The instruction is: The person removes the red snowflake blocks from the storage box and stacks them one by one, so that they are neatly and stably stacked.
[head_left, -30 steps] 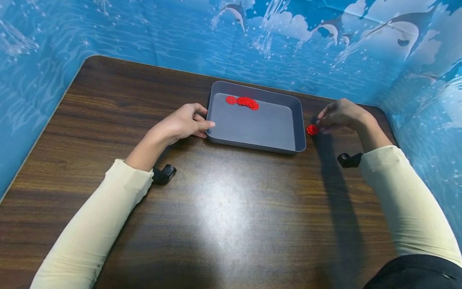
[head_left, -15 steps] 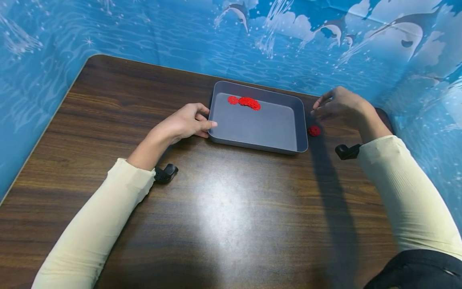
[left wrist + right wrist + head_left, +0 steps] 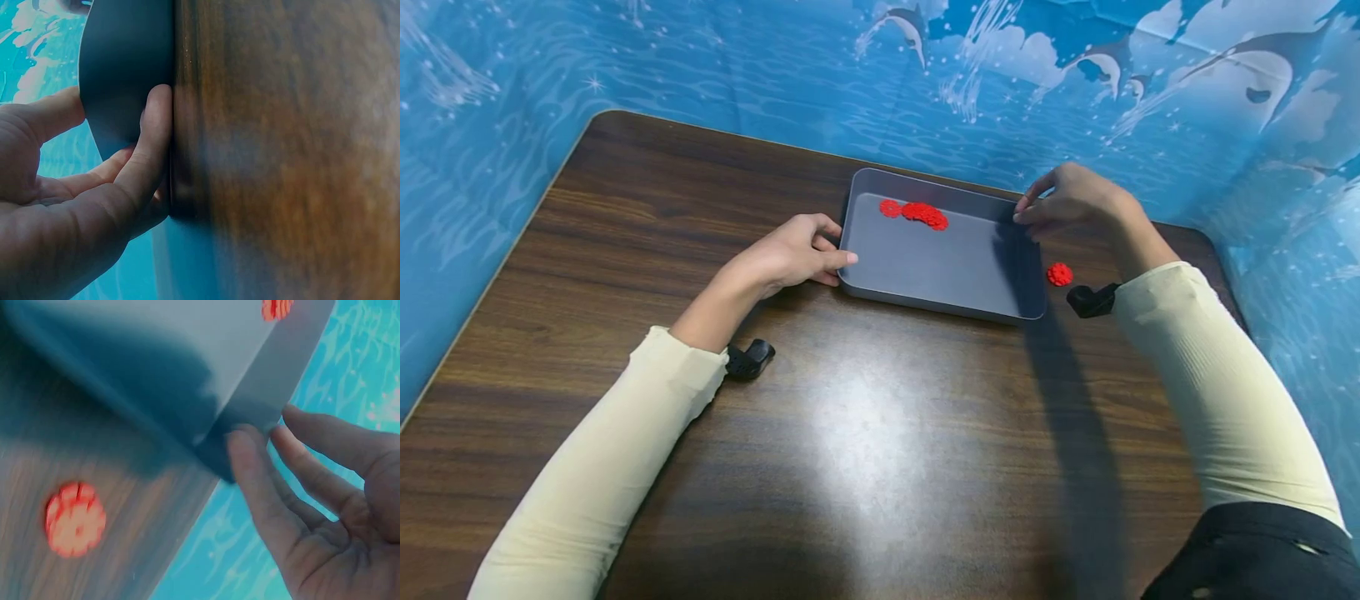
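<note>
A dark grey rectangular tray (image 3: 936,262) lies near the far edge of the table. Several thin red notched discs (image 3: 925,216) overlap in a row inside it, towards the back left. My left hand (image 3: 797,250) grips the tray's left side, thumb at the rim and fingers along the outer wall; the left wrist view shows those fingers (image 3: 159,119) against the wall. At the tray's far right corner is my right hand (image 3: 1071,200), fingers loosely bent, thumb and fingertips close to the rim; contact is unclear. Beside the tray's right wall lies a small stack of red notched discs (image 3: 1060,274).
The brown wood-grain table (image 3: 760,467) has a blue sea-print cloth (image 3: 775,75) behind it and along its sides. Black wrist cameras (image 3: 750,360) stick out from both cuffs.
My right hand has left the red disc stack on the table and moved left and away to the tray's far right corner. The left hand keeps its grip on the tray.
</note>
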Demonstrator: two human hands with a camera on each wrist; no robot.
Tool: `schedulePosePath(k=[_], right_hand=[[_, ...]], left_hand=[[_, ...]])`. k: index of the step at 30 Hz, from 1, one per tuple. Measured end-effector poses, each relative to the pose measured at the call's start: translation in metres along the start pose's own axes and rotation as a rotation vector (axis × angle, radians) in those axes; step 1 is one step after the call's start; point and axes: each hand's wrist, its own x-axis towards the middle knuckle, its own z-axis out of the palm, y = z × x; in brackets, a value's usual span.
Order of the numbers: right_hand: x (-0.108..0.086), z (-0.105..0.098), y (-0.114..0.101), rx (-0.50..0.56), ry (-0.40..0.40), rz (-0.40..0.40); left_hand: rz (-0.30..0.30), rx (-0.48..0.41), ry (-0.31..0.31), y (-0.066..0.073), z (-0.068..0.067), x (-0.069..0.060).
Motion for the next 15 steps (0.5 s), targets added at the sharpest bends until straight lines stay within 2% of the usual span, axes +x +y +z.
schedulePosePath(k=[3, 5, 10, 15], right_hand=[[0.007, 0.010, -0.010, 0.071, -0.080, -0.013], [0.012, 0.017, -0.017, 0.080, -0.111, -0.005], [0.022, 0.032, -0.032, 0.049, -0.111, 0.018], [0.028, 0.040, -0.045, 0.004, -0.128, -0.018]], left_hand=[[0.000, 0.001, 0.002, 0.000, -0.001, 0.000], [0.000, -0.002, 0.001, -0.001, -0.001, 0.001], [-0.002, -0.010, 0.002, -0.001, 0.000, 0.002], [-0.006, 0.000, 0.008, 0.000, 0.000, 0.001]])
